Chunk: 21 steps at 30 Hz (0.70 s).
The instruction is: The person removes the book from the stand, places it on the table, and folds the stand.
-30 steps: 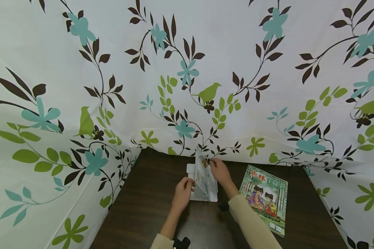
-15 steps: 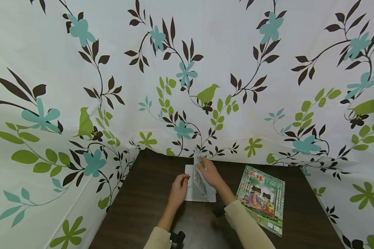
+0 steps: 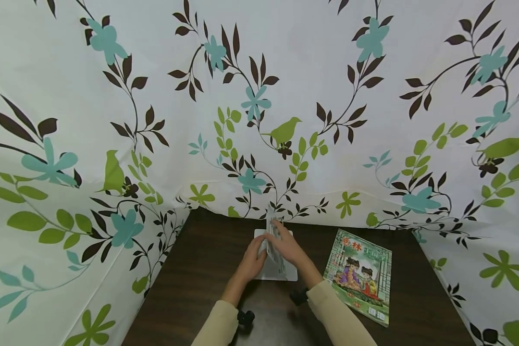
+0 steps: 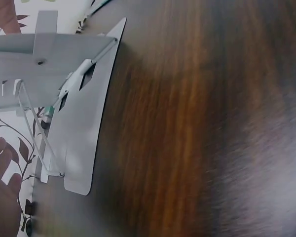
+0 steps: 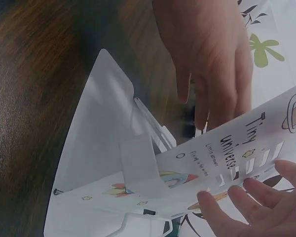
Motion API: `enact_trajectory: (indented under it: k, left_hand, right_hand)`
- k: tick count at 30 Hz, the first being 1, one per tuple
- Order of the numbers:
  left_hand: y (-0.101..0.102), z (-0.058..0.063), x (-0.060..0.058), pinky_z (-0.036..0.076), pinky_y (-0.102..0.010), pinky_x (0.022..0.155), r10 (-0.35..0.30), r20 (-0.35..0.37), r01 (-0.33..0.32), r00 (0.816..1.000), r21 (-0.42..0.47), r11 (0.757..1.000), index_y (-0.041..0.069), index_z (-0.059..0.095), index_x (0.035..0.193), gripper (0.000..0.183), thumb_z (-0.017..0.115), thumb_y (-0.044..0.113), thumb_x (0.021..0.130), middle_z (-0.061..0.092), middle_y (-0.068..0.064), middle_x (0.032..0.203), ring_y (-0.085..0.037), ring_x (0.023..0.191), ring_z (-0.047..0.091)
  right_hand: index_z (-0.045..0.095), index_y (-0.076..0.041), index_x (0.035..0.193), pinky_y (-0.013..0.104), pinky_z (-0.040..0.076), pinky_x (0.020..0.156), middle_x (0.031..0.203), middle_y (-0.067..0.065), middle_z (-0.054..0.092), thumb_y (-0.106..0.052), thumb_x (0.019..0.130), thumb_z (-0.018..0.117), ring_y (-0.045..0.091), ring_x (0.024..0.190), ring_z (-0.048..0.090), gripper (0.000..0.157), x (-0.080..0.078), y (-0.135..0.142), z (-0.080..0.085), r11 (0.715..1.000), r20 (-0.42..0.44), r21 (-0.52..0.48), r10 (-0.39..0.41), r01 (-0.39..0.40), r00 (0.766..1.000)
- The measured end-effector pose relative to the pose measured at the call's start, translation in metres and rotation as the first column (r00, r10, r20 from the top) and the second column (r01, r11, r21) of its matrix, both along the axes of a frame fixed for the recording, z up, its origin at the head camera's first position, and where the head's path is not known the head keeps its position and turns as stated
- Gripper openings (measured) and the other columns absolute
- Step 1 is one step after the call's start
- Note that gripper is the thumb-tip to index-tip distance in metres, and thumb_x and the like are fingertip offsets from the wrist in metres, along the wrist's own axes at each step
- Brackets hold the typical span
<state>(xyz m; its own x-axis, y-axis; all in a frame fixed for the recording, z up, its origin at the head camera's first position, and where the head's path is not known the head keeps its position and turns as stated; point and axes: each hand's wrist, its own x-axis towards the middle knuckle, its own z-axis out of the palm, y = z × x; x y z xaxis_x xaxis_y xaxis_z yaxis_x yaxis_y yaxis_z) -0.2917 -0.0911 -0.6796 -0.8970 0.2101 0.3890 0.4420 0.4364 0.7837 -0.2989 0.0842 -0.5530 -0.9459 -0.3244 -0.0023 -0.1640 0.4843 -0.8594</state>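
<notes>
A white metal book stand (image 5: 101, 123) rests on the dark table, its panel raised steeply above the flat base plate (image 3: 264, 275). The panel's printed face (image 5: 214, 155) reads "Tiny universe" and has a rocket, a planet and slots. My right hand (image 5: 259, 210) lies along this face, fingers spread, fingertips against the panel near the slots. On the plain back side is my left hand (image 3: 252, 259), its fingers extended close to the panel; the panel hides their tips in the right wrist view. A wire support (image 4: 39, 133) and hinge bar (image 4: 76, 79) show in the left wrist view.
A magazine (image 3: 363, 283) with two cartoon children on its cover lies to the right of the stand. A white cloth (image 3: 264, 120) with leaves, flowers and birds hangs behind and beside the dark wooden table (image 3: 190, 288). Black devices sit at both wrists.
My right hand has moved from the panel's upper edge onto its printed face. My left hand has drawn away a little, then come in close to the panel's back. The magazine stays in place.
</notes>
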Motion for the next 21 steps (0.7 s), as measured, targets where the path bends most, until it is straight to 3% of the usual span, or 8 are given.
enact_trajectory:
  k: [4,7,11,12,16,21]
  left_hand:
    - [0.000,-0.026,-0.022,0.041,-0.059,0.121,-0.024,0.012,0.025,1.000,-0.126,0.992,0.012,0.036,0.169,0.063,0.056,0.023,0.110,0.037,-0.019,0.172,-0.043,0.156,0.039]
    - [0.002,-0.007,-0.020,0.039,-0.067,0.118,-0.042,0.084,0.059,0.996,-0.210,0.976,0.002,0.036,0.167,0.068,0.061,0.017,0.105,0.034,-0.027,0.171,-0.052,0.153,0.038]
    - [0.009,0.021,-0.007,0.038,-0.070,0.117,-0.031,0.158,0.078,0.987,-0.300,0.951,-0.012,0.036,0.161,0.070,0.064,0.014,0.102,0.034,-0.036,0.167,-0.057,0.151,0.037]
    - [0.011,0.024,-0.005,0.037,-0.068,0.119,-0.022,0.174,0.078,0.984,-0.326,0.942,-0.014,0.035,0.161,0.070,0.063,0.014,0.102,0.033,-0.035,0.167,-0.055,0.153,0.036]
    - [0.017,0.023,-0.001,0.036,-0.064,0.123,-0.005,0.177,0.072,0.984,-0.372,0.925,-0.016,0.030,0.161,0.069,0.058,0.012,0.105,0.031,-0.035,0.168,-0.053,0.155,0.033]
    - [0.018,0.018,-0.007,0.040,-0.066,0.119,-0.011,0.124,0.059,0.992,-0.386,0.921,-0.015,0.031,0.161,0.068,0.060,0.006,0.103,0.035,-0.036,0.164,-0.054,0.151,0.038]
  right_hand:
    - [0.030,-0.005,0.169,0.067,0.043,0.116,0.175,0.024,0.029,-0.059,0.109,0.052,0.051,0.150,0.044,0.084,-0.001,0.000,0.000,1.000,0.002,-0.020,0.014,-0.014,1.000]
    - [0.031,-0.004,0.169,0.066,0.048,0.111,0.173,0.027,0.030,-0.065,0.108,0.050,0.053,0.147,0.047,0.088,0.000,0.000,0.000,1.000,0.000,-0.017,0.023,-0.023,1.000]
    - [0.032,-0.009,0.169,0.065,0.049,0.111,0.174,0.024,0.030,-0.066,0.107,0.051,0.051,0.146,0.049,0.086,0.000,0.000,-0.002,1.000,0.008,-0.016,0.022,-0.022,1.000]
    - [0.032,-0.011,0.169,0.066,0.048,0.112,0.175,0.022,0.030,-0.066,0.107,0.052,0.050,0.147,0.049,0.086,-0.001,0.000,-0.003,1.000,0.016,-0.020,0.018,-0.018,1.000]
    - [0.033,-0.016,0.170,0.065,0.046,0.115,0.176,0.017,0.029,-0.062,0.107,0.055,0.045,0.149,0.049,0.081,-0.002,-0.001,-0.007,1.000,0.034,-0.025,0.002,-0.001,0.999]
    - [0.034,-0.015,0.169,0.065,0.045,0.116,0.176,0.018,0.029,-0.056,0.109,0.055,0.047,0.150,0.046,0.076,-0.004,0.000,-0.004,1.000,0.032,-0.030,-0.002,0.003,0.999]
